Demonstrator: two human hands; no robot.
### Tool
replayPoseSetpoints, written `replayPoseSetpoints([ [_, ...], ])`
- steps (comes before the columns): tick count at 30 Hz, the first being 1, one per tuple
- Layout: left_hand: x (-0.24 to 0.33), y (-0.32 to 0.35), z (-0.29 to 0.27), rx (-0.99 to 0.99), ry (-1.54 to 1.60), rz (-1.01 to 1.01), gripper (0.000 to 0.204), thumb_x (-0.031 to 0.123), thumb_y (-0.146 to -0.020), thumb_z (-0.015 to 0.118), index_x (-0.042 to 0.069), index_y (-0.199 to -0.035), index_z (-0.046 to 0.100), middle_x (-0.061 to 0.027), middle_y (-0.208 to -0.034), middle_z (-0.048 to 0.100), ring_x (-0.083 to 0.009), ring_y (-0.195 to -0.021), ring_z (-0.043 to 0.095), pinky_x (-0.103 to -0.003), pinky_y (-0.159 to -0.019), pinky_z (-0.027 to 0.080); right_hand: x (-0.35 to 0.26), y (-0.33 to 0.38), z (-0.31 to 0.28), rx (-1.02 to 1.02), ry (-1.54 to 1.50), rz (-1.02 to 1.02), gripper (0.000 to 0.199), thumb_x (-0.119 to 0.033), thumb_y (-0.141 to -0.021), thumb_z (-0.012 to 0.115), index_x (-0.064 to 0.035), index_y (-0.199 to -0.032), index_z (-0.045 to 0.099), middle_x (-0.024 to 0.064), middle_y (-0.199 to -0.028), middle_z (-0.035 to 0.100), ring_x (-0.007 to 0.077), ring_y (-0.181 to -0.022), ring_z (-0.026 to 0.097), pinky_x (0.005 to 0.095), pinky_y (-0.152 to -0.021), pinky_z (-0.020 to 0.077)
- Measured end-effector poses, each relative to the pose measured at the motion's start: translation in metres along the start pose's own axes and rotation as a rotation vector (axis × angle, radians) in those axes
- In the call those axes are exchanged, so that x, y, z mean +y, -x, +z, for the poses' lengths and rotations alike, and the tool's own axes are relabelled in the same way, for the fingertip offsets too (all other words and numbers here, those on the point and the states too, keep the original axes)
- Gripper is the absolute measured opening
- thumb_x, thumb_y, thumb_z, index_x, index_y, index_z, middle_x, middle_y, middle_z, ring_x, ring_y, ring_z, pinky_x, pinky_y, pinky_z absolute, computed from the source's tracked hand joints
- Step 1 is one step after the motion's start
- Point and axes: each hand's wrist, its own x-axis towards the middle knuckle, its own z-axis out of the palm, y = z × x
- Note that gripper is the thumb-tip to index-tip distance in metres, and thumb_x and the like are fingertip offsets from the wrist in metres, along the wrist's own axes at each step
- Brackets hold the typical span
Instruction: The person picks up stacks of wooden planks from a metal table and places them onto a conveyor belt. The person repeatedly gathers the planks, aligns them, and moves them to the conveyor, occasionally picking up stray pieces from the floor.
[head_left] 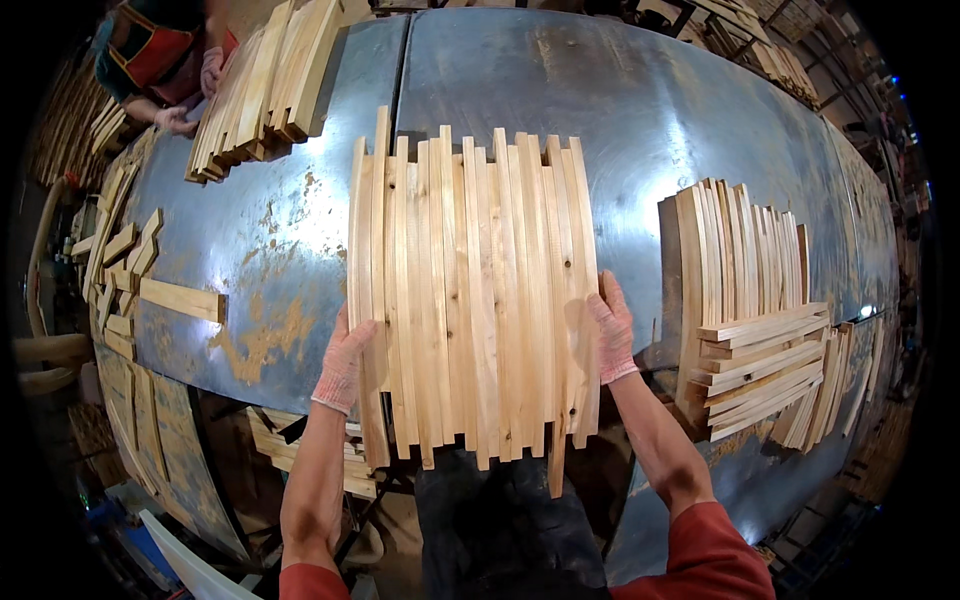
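A wide row of long wooden strips (pixel 470 300) lies side by side before me, their ends uneven. Its far part is over the metal table and its near ends stick out past the table's front edge. My left hand (pixel 346 362), in a pale pinkish work glove, presses against the row's left side. Against the right side is my right hand (pixel 611 328), gloved alike. Between them the two hands clasp the strips from both sides. The fingers are partly hidden behind the outer strips.
The metal table (pixel 500 70) is stained with sawdust. On the right stand stacked strips (pixel 745 250) with a crosswise pile (pixel 765 370). Offcuts (pixel 125 265) and a short board (pixel 182 299) lie left. At the far left a co-worker's gloved hands (pixel 212 72) touch another stack (pixel 265 85).
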Motion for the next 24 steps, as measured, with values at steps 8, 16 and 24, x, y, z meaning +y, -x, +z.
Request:
replayPoseSetpoints([
  [8, -0.021, -0.006, -0.009, -0.114, 0.12, -0.16, 0.074, 0.022, -0.087, 0.084, -0.004, -0.15, 0.055, -0.016, -0.131, 0.071, -0.0292, -0.111, 0.073, -0.044, -0.101, 0.061, -0.034, -0.001, -0.008, -0.093, 0.094, 0.35, 0.061, -0.018, -0.103, 0.076, 0.001, -0.156, 0.053, 0.011, -0.144, 0.067, 0.0218, -0.127, 0.066, 0.0379, -0.112, 0.0514],
  [16, -0.032, 0.066, 0.026, -0.112, 0.193, -0.191, 0.073, 0.022, -0.082, 0.089, -0.002, -0.145, 0.063, -0.0135, -0.122, 0.076, -0.0239, -0.108, 0.074, -0.041, -0.096, 0.062, -0.033, 0.026, -0.076, -0.098, 0.194, 0.345, 0.037, -0.024, -0.097, 0.074, -0.002, -0.126, 0.073, 0.005, -0.115, 0.076, 0.0226, -0.107, 0.072, 0.0366, -0.1, 0.0562],
  [24, -0.054, 0.14, 0.012, -0.086, 0.275, -0.095, 0.085, 0.019, -0.081, 0.089, 0.002, -0.157, 0.054, -0.0118, -0.134, 0.072, -0.0213, -0.12, 0.069, -0.039, -0.105, 0.056, -0.046, 0.038, -0.084, -0.246, 0.075, 0.567, 0.055, -0.03, -0.091, 0.075, 0.0058, -0.132, 0.069, 0.021, -0.127, 0.076, 0.0379, -0.114, 0.075, 0.0502, -0.103, 0.0613],
])
